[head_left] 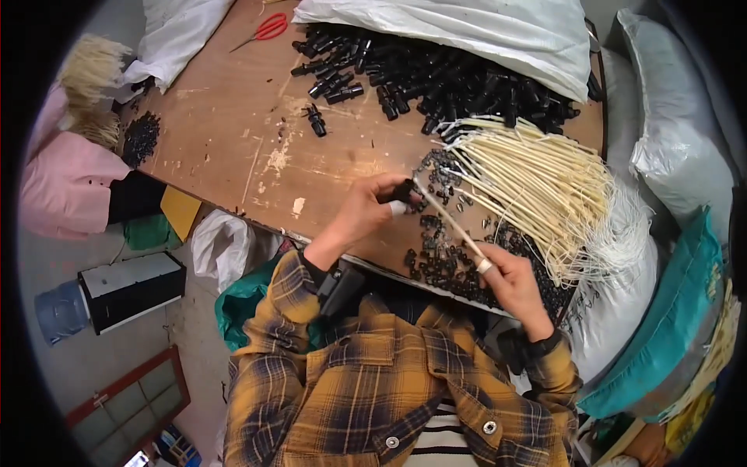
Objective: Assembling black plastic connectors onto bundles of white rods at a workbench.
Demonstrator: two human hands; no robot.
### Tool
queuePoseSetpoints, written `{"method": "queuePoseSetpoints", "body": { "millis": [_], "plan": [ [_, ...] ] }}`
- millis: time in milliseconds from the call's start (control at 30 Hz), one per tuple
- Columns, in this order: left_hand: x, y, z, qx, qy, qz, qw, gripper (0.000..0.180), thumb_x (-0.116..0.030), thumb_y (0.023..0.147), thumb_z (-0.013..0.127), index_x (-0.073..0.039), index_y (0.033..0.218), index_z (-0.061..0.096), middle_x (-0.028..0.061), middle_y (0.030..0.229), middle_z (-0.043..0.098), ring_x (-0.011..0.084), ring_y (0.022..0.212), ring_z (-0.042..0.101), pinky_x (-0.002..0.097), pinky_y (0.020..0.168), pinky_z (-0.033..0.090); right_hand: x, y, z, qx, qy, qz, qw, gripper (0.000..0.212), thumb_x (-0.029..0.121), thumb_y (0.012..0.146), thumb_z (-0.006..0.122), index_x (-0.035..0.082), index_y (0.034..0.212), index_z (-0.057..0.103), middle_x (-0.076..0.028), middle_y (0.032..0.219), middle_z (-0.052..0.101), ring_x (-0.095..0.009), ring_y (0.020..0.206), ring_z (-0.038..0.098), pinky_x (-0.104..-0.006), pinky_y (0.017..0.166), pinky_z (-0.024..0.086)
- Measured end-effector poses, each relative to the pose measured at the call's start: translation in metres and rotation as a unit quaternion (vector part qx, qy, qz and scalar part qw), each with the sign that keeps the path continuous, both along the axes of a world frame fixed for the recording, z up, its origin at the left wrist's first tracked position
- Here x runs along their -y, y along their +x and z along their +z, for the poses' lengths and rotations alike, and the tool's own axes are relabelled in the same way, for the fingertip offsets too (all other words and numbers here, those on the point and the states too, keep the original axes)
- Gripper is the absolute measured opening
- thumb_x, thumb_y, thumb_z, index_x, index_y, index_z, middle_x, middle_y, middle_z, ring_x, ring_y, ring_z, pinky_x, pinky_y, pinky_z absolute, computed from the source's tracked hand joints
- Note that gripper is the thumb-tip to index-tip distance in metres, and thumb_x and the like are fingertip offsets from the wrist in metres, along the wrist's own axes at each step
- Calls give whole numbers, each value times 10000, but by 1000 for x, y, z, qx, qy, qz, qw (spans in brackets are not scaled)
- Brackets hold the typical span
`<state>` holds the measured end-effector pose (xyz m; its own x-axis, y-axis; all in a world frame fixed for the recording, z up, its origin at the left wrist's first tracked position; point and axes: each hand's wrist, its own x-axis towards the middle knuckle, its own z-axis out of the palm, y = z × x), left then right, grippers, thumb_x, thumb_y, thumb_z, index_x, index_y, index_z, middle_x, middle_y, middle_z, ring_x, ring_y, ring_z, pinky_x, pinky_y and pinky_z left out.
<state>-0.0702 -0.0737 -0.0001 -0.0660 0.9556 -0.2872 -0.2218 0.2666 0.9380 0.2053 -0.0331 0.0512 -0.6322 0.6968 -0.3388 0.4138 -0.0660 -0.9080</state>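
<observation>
Scuffed brown wooden tabletop [226, 132], pale wall [47, 272] at left, red-framed paned panel [132, 398], black-and-white water dispenser [134, 291], dull floor [201, 342]

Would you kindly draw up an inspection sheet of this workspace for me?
Surface: brown table with pale worn patches.
Job's things: pale stick and dark part, both held; heap of black tubes and pile of sticks beyond.
Clutter: red-handled scissors toward the far edge; small black pieces scattered.
Hands: left hand holds the dark part; right hand holds the pale stick.
Cables: nothing seen on the table.
Surroundings: white sack at right, blue bottle at left.
</observation>
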Motion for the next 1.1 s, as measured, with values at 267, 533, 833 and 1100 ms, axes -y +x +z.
{"method": "queuePoseSetpoints", "body": {
  "millis": [267, 533, 833, 1100],
  "plan": [
    [5, -6, -1, -159, 16, -25, 987, 366, 70, 780, 609, -24, 1131, 646, 29, 1020, 668, 104, 893, 629, 246, 817, 511, -6, -20, -1, 77, 134, 21, 988, 241, 113, 919, 596, 37, 1146, 632, -78, 622, 529, -114, 556, 525, -271, 540, 433],
    [-5, -9, 5, -543, 252, -57, 799, 355, -17, 719, 704, -109, 1060, 676, 67, 970, 696, 252, 788, 656, 337, 737, 506, -5, -21, -5, 146, 351, 75, 922, 226, 59, 858, 620, 73, 1081, 657, -140, 742, 624, -347, 626, 590, -363, 554, 476],
    [-10, 19, 6, -572, 352, -111, 733, 240, -72, 698, 683, -112, 934, 668, 47, 876, 681, 224, 830, 655, 370, 774, 498, -4, -30, -9, 170, 458, 112, 866, 402, 15, 770, 648, 78, 1166, 614, -99, 811, 645, -308, 623, 611, -379, 553, 475],
    [2, 61, 44, -566, 384, -76, 726, 330, -74, 675, 649, -128, 999, 620, 6, 725, 565, 186, 621, 573, 286, 531, 453, -20, -45, -13, -40, 308, 54, 949, 549, -17, 736, 626, 62, 1273, 546, -175, 940, 657, -319, 841, 660, -386, 722, 523]
  ]
}}
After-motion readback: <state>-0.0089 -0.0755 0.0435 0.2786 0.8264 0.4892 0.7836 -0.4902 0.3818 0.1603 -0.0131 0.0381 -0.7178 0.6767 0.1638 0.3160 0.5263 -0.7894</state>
